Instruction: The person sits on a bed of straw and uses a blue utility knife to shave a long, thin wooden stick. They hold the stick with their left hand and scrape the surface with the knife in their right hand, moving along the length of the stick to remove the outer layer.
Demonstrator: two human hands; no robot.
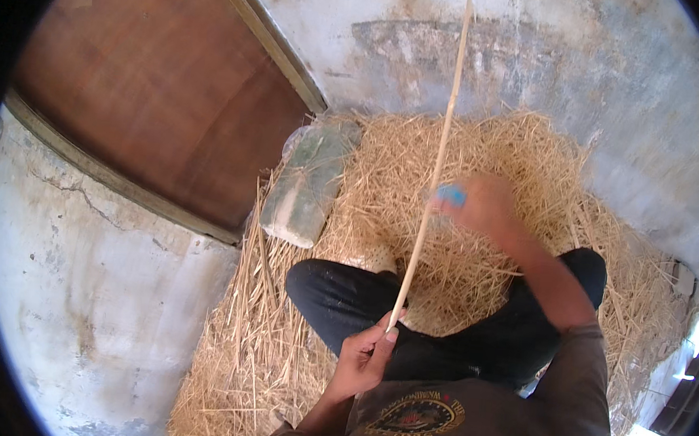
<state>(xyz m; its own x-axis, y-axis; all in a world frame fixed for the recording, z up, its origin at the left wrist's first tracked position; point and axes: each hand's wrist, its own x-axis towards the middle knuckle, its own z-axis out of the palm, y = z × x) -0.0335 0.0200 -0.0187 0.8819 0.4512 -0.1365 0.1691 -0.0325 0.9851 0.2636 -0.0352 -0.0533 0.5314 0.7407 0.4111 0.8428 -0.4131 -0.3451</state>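
Observation:
A long, thin, pale stick (437, 161), like a split strip of wood or bamboo, rises from my lap toward the far wall. Its near end is pinched between the thumb and fingers of my left hand (365, 358). My right hand (484, 206) is just right of the stick's middle, smeared by motion. Something blue (451, 195) shows at its fingers, close to the stick; whether it is a wrap or a small tool I cannot make out. The blur also hides whether the right hand touches the stick.
Shavings and thin strips (524, 157) cover the floor around my crossed legs (335, 302). A greyish-green block (307, 183) lies at the far left, beside a brown panel (164, 83) in a wooden frame. Worn, pale walls (648, 117) stand close at the back and left.

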